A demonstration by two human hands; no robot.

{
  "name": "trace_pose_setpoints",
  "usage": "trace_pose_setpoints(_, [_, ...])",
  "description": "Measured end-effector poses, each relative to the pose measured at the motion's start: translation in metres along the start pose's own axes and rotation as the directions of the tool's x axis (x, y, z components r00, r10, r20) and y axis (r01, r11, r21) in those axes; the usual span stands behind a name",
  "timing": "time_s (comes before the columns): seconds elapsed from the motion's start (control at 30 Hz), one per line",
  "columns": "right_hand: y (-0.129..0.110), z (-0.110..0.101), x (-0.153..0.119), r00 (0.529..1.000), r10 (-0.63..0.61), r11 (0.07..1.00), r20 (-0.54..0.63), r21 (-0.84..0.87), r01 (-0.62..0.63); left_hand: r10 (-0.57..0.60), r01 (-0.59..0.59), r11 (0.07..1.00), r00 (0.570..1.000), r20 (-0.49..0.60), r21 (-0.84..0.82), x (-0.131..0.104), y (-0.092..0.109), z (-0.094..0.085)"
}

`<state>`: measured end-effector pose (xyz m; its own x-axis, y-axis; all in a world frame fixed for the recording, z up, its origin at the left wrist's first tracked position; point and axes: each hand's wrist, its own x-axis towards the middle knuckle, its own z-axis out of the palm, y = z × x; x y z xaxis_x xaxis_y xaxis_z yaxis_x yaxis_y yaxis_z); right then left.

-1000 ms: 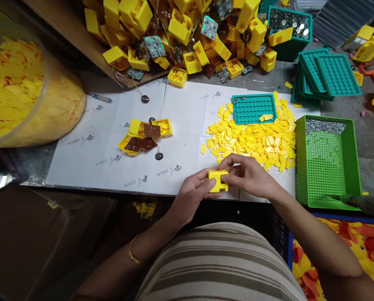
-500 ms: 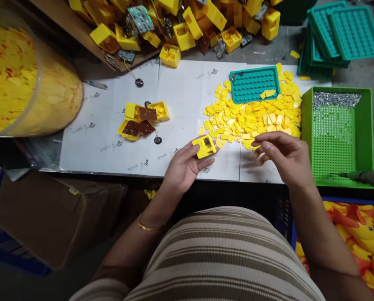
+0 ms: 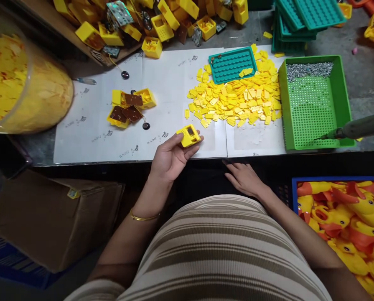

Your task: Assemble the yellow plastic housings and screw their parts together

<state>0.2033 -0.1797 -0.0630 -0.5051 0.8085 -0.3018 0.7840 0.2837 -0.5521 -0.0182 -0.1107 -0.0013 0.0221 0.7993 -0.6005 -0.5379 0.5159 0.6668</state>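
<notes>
While left hand (image 3: 169, 159) holds yellow case (image 3: 187, 137), right hand (image 3: 245, 178) is apart

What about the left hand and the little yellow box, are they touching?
Touching: the head view shows fingers of the left hand gripping the yellow box.

On my feed I see light on the grey bench (image 3: 364, 90), and deep shadow below its near edge.

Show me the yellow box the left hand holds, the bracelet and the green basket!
Yellow box (image 3: 186, 137): head view, its upper face.
Bracelet (image 3: 141, 218): head view, its band.
Green basket (image 3: 337, 96): head view, its right wall.
</notes>
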Motion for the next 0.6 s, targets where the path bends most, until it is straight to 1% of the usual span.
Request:
trace_pose_setpoints(0.07, [-0.004, 0.001, 0.003, 0.997, -0.046, 0.999, 0.059, 0.020, 0.045, -0.009, 0.009, 1.000, 1.000, 0.017, 0.008, -0.005, 0.000, 0.003])
trace_pose_setpoints(0.1, [-0.005, 0.001, 0.000, 0.994, -0.093, 0.993, 0.060, 0.072, 0.089, -0.031, 0.031, 0.999, 0.999, 0.027, 0.016, -0.009, 0.000, 0.005])
trace_pose_setpoints(0.13, [-0.004, 0.002, -0.006, 0.990, -0.134, 0.981, 0.036, 0.146, 0.128, -0.047, 0.046, 0.999, 0.998, 0.029, 0.026, -0.012, 0.001, 0.007])
trace_pose_setpoints(0.17, [0.000, 0.005, -0.017, 0.990, -0.138, 0.963, -0.035, 0.230, 0.142, -0.063, 0.062, 0.997, 0.998, 0.029, 0.041, -0.015, 0.002, 0.009])
trace_pose_setpoints(0.2, [0.006, 0.009, -0.030, 0.986, -0.085, 0.943, -0.144, 0.308, 0.126, -0.082, 0.080, 0.995, 0.996, 0.025, 0.061, -0.017, 0.002, 0.012])
trace_pose_setpoints(0.23, [0.014, 0.017, -0.048, 0.963, 0.019, 0.923, -0.268, 0.375, 0.086, -0.052, 0.052, 0.995, 0.999, -0.007, 0.084, -0.019, 0.002, 0.016])
trace_pose_setpoints(0.27, [0.024, 0.027, -0.067, 0.899, 0.170, 0.902, -0.404, 0.431, 0.023, -0.057, 0.059, 0.991, 0.998, -0.020, 0.117, -0.020, 0.001, 0.020])
trace_pose_setpoints(0.3, [0.036, 0.041, -0.090, 0.800, 0.329, 0.881, -0.501, 0.468, -0.069, -0.065, 0.071, 0.986, 0.997, -0.048, 0.151, -0.021, 0.001, 0.026])
trace_pose_setpoints(0.33, [0.046, 0.058, -0.113, 0.701, 0.454, 0.851, -0.551, 0.502, -0.157, -0.094, 0.104, 0.977, 0.994, -0.061, 0.187, -0.021, 0.000, 0.033])
trace_pose_setpoints(0.37, [0.055, 0.077, -0.136, 0.593, 0.559, 0.809, -0.579, 0.539, -0.236, -0.085, 0.104, 0.969, 0.992, -0.096, 0.222, -0.020, -0.001, 0.041])
trace_pose_setpoints(0.4, [0.060, 0.099, -0.158, 0.494, 0.638, 0.763, -0.591, 0.573, -0.300, -0.102, 0.129, 0.957, 0.988, -0.114, 0.259, -0.019, -0.001, 0.050])
trace_pose_setpoints(0.43, [0.061, 0.123, -0.178, 0.420, 0.696, 0.717, -0.583, 0.605, -0.347, -0.117, 0.153, 0.941, 0.984, -0.135, 0.301, -0.017, -0.002, 0.060])
trace_pose_setpoints(0.47, [0.058, 0.147, -0.193, 0.354, 0.740, 0.672, -0.571, 0.635, -0.381, -0.176, 0.215, 0.910, 0.974, -0.140, 0.355, -0.014, -0.002, 0.070])
trace_pose_setpoints(0.5, [0.050, 0.170, -0.203, 0.309, 0.773, 0.634, -0.554, 0.660, -0.403, -0.239, 0.276, 0.869, 0.961, -0.142, 0.411, -0.011, -0.004, 0.080])
trace_pose_setpoints(0.53, [0.040, 0.192, -0.208, 0.275, 0.799, 0.600, -0.535, 0.682, -0.419, -0.247, 0.289, 0.838, 0.957, -0.152, 0.464, -0.008, -0.006, 0.089])
trace_pose_setpoints(0.6, [0.014, 0.227, -0.202, 0.216, 0.842, 0.536, -0.495, 0.716, -0.447, -0.264, 0.311, 0.768, 0.950, -0.166, 0.559, -0.002, -0.013, 0.108])
